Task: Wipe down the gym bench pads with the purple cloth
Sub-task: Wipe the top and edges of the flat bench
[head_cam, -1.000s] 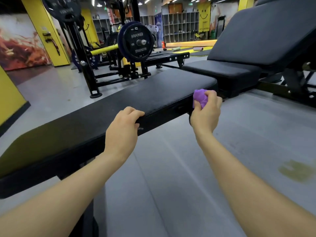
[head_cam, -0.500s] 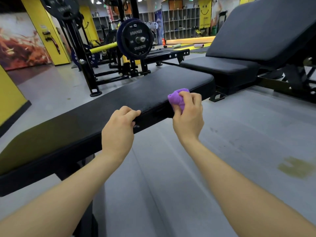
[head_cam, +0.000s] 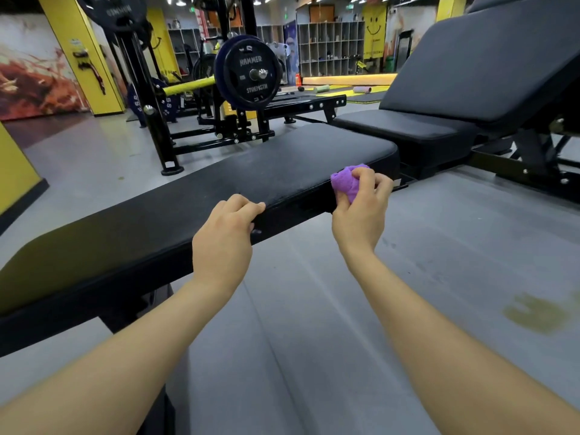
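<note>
Since half a second ago, the purple cloth (head_cam: 346, 183) has been carried back along the near edge of the flat bench pad (head_cam: 251, 183), toward that pad's far end, while the left hand (head_cam: 224, 237) has been kept at the same spot on the edge. The cloth is bunched into a soft ball and is pinched between the thumb and curled fingers of the right hand (head_cam: 361, 215), pressed against the side face of the flat bench pad just below its top surface. The left hand's fingers are hooked together over the pad's near edge, with the thumb tucked beneath. Judged from its crumpled folds, the cloth is light, limp and compressible; it is best held wadded in the palm so that a thick face is kept against the vinyl, and it can be refolded when soiled. The pad itself is seen as a long, rounded-edged slab covered in black, faintly grained vinyl, likely smooth enough for the cloth to glide with little drag. Beyond the pad's far end, an incline bench (head_cam: 470, 89) with matching upholstery is seen, and behind the pad a black weight plate (head_cam: 251, 73) is mounted on a steel rack.
</note>
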Tool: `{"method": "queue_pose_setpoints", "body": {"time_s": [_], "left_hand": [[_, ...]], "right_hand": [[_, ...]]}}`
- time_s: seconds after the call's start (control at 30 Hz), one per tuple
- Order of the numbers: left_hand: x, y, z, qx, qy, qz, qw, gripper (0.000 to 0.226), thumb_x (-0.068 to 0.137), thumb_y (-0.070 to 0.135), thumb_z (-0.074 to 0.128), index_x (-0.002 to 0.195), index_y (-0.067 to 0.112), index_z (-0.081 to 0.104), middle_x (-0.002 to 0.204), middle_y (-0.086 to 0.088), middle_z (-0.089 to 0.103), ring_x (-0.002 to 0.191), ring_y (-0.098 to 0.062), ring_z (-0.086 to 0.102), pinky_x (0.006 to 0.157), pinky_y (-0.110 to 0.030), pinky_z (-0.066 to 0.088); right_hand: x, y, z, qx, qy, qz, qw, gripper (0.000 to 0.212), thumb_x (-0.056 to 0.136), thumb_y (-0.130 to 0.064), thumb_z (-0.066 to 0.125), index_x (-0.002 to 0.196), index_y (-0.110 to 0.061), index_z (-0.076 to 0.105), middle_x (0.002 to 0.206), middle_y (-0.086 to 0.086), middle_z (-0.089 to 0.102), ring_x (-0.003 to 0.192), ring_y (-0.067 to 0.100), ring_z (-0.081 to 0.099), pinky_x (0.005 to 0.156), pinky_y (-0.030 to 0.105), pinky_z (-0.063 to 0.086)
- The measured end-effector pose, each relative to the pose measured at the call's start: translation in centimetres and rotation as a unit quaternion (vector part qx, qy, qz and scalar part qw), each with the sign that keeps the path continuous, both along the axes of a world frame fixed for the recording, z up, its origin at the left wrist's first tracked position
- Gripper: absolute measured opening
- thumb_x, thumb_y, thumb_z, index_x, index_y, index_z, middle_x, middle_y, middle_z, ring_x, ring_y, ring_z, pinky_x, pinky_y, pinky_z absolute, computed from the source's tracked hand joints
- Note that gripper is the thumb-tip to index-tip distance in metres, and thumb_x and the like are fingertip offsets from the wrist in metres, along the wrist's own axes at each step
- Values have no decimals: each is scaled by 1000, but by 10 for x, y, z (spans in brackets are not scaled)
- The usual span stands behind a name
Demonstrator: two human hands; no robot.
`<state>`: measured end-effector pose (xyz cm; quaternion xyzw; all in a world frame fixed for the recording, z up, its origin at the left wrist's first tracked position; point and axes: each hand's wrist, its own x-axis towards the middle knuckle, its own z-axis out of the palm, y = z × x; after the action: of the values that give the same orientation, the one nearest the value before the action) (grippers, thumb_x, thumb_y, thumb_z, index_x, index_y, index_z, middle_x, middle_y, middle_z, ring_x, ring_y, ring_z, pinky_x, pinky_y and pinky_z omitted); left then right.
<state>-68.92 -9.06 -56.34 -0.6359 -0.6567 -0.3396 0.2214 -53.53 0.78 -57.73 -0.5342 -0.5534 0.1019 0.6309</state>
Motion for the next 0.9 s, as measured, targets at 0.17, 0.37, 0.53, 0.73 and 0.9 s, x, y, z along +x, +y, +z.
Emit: {"method": "queue_pose_setpoints", "body": {"time_s": [0.17, 0.37, 0.53, 0.73, 0.9], "left_hand": [[2, 1, 0, -1, -3, 12, 1000, 36, 83, -3, 60, 111, 18, 66, 97, 1, 61, 89, -23, 55, 53, -39, 49], [1, 0, 0, 5, 13, 10, 1000, 36, 82, -4, 61, 110, 18, 67, 96, 2, 62, 87, -23, 57, 50, -39, 50], [1, 2, -2, 14, 30, 17, 999, 37, 78, -7, 63, 106, 17, 68, 92, 2, 62, 82, -23, 58, 44, -37, 49], [3, 3, -4, 10, 26, 33, 999, 35, 81, -4, 62, 108, 17, 66, 93, 0, 61, 84, -25, 56, 46, -37, 48], [5, 2, -3, 10, 29, 32, 999, 35, 82, -4, 62, 109, 16, 67, 95, 1, 62, 84, -24, 57, 47, -36, 49]], "right_hand": [[-45, -44, -22, 56, -148, 87, 984, 23, 81, -4, 59, 102, -14, 55, 110, 7, 46, 92, 29, 48, 50, 33, 41], [-4, -17, -8, 16, -135, 47, 990, 23, 84, -7, 55, 104, -20, 55, 116, 4, 45, 100, 28, 47, 57, 32, 35], [5, -4, -1, -31, -17, -14, 999, 19, 87, -10, 55, 103, -20, 54, 119, -2, 46, 102, 27, 47, 59, 30, 30], [-38, -46, -24, 86, -246, 109, 959, 36, 72, -1, 68, 102, -18, 55, 112, 2, 51, 90, 26, 48, 45, 28, 38], [-2, -19, -12, 41, -127, 85, 987, 28, 84, -14, 60, 111, -20, 53, 117, -3, 50, 99, 23, 47, 56, 30, 36]]}}
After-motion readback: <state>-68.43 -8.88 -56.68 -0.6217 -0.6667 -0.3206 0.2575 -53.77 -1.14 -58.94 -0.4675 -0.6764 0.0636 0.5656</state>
